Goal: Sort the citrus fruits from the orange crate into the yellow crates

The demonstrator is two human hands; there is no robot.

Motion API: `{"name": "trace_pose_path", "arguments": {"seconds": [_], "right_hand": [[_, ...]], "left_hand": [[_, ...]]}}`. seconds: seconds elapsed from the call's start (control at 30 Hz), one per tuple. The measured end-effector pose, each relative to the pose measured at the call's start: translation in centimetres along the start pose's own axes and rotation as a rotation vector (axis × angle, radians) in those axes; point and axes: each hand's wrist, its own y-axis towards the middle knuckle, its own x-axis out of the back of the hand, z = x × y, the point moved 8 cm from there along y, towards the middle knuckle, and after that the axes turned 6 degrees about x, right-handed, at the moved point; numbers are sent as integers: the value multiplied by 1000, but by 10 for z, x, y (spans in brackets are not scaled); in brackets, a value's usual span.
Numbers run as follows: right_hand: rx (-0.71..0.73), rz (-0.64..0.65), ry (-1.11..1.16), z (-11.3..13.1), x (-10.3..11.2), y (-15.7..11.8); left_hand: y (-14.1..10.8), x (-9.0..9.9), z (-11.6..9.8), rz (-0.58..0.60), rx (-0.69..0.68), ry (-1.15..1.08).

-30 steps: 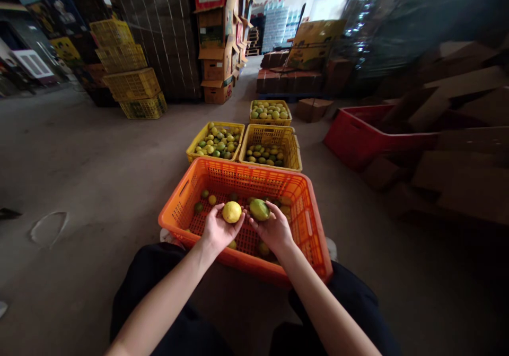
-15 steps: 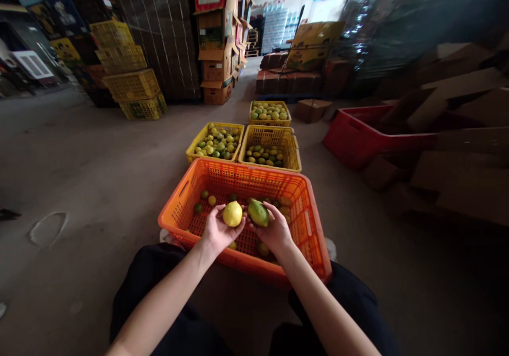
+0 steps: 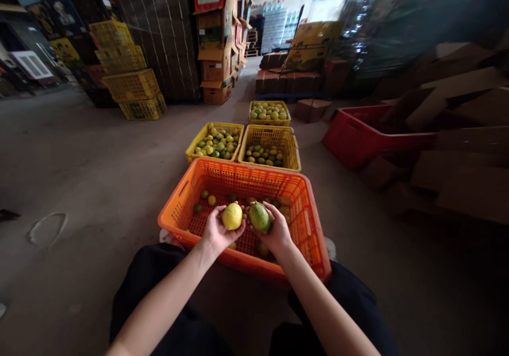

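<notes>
A yellow lemon (image 3: 232,216) rests in my left hand (image 3: 217,233), its fingers curled round the fruit. My right hand (image 3: 279,231) is closed on a green lemon (image 3: 260,218), held beside the yellow one with a small gap between the two. Both hands are above a big orange plastic crate (image 3: 242,260) that stands between my legs. Several yellow and green lemons (image 3: 212,200) lie scattered on the crate's floor; my hands and forearms hide part of its inside.
Past the orange crate stand a yellow crate of mixed lemons (image 3: 190,153), a yellow crate partly filled (image 3: 295,152) and a third yellow crate (image 3: 270,123). A red bin (image 3: 345,138) with cardboard is at right. Stacked yellow crates (image 3: 133,85) and cartons (image 3: 214,72) rise behind.
The green lemon has turned in my right hand and shows a rounder, greener side. The yellow lemon has shifted very slightly. The crates have stayed put.
</notes>
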Motion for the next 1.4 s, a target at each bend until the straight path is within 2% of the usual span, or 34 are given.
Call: {"name": "trace_pose_path", "arguments": {"seconds": [0.8, 1.1, 1.2, 1.4], "right_hand": [[7, -111, -33, -1, 7, 0], [12, -167, -39, -2, 7, -4], [10, -162, -36, -2, 9, -2], [3, -68, -18, -3, 8, 3]], "left_hand": [[2, 2, 4, -20, -7, 38], [5, 11, 7, -81, 3, 20], [6, 12, 8, -80, 5, 14], [4, 6, 9, -48, -4, 63]]}}
